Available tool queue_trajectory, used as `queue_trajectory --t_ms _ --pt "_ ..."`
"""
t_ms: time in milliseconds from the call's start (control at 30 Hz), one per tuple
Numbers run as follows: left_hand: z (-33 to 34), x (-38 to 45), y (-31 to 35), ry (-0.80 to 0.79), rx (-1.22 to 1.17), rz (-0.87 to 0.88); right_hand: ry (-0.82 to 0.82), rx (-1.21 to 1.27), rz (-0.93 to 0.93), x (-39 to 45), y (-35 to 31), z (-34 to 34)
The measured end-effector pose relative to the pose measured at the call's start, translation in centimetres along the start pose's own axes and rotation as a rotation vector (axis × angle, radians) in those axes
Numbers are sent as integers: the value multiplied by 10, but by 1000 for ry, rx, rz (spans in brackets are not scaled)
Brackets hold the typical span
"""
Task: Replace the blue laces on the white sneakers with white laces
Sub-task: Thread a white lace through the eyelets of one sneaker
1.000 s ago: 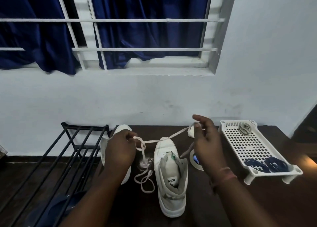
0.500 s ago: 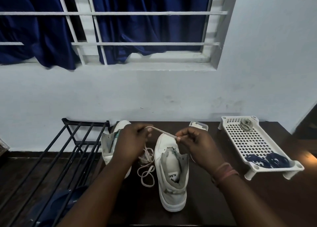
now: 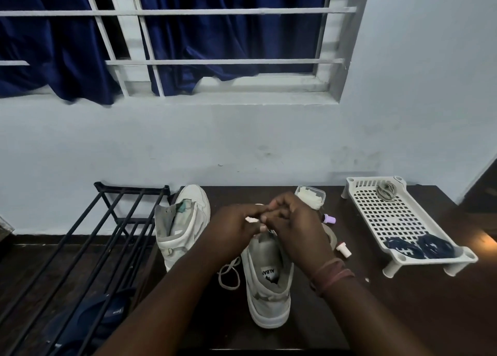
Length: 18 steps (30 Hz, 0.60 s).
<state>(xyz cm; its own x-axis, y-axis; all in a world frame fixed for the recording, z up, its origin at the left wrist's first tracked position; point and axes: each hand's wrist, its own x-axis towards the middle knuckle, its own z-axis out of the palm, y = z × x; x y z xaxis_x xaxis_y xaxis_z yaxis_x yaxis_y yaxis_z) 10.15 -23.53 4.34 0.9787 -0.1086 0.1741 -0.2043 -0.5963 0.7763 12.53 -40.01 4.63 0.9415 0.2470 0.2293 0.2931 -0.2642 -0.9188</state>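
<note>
Two white sneakers stand on a dark table [image 3: 403, 315]. The nearer sneaker [image 3: 269, 288] points away from me, and its toe is hidden by my hands. A second sneaker [image 3: 183, 221] stands to its left. My left hand [image 3: 234, 229] and my right hand [image 3: 293, 226] meet above the near sneaker's front, both pinching a white lace [image 3: 251, 220] between their fingertips. Slack of the white lace [image 3: 228, 273] loops on the table left of the sneaker. Two coiled blue laces [image 3: 419, 248] lie in a white tray.
The white perforated tray [image 3: 390, 221] stands at the right with a grey bundle [image 3: 386, 190] at its far end. A small open box [image 3: 310, 197], a purple-capped item [image 3: 330, 219] and a small white cap [image 3: 344, 249] lie behind my right hand. A black metal rack [image 3: 88, 248] stands left.
My hands have come together over the sneaker's toe, and the lace stretch between them has shrunk to a short piece. The view has tilted slightly.
</note>
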Motion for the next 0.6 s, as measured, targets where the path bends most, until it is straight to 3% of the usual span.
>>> queue_trajectory --t_ms 100,200,333,600 --pt "4 2 -5 116 -35 -68 131 -171 48 1 6 -7" --pt "4 7 -17 265 -39 -230 -90 -434 242 -2 15 -7" --pt "16 11 -39 205 -131 -451 -281 -605 272 -7 26 -1" --pt "44 -3 -42 132 -82 -472 -336 -786 311 -3 24 -13"
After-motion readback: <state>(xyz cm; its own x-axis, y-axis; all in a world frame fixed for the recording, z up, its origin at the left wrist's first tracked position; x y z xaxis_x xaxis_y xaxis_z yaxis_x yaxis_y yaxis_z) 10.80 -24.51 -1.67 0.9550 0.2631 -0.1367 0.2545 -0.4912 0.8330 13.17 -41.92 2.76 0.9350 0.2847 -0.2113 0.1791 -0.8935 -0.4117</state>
